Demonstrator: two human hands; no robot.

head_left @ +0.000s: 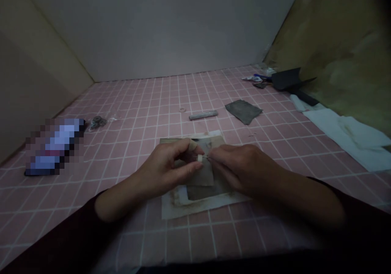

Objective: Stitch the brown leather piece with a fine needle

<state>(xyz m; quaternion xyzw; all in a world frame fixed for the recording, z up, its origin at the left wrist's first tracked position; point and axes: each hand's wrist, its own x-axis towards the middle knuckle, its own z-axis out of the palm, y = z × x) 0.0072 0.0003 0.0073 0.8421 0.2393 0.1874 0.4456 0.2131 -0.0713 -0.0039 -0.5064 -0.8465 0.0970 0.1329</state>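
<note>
My left hand (165, 166) pinches a small pale band-like piece (200, 158) between thumb and fingers; a tan strip is wrapped round one of those fingers. From the other side, my right hand (246, 166) grips a thin metal rod (206, 157), which seems to pass through or behind the pale piece. Its far end is hidden by my right fingers. Both hands hover over a stained white sheet (171, 213), on which lie a dark sandpaper-like sheet (198, 194) and a tan square (205, 179).
On the pink checked tablecloth (137, 102) lie a grey rolled tube (203, 115), a pale ring (182, 110) and a grey sheet (244, 111). A phone (61, 145) and grey rings (97, 121) are left; black sheets (287, 79) and white paper (345, 133) right.
</note>
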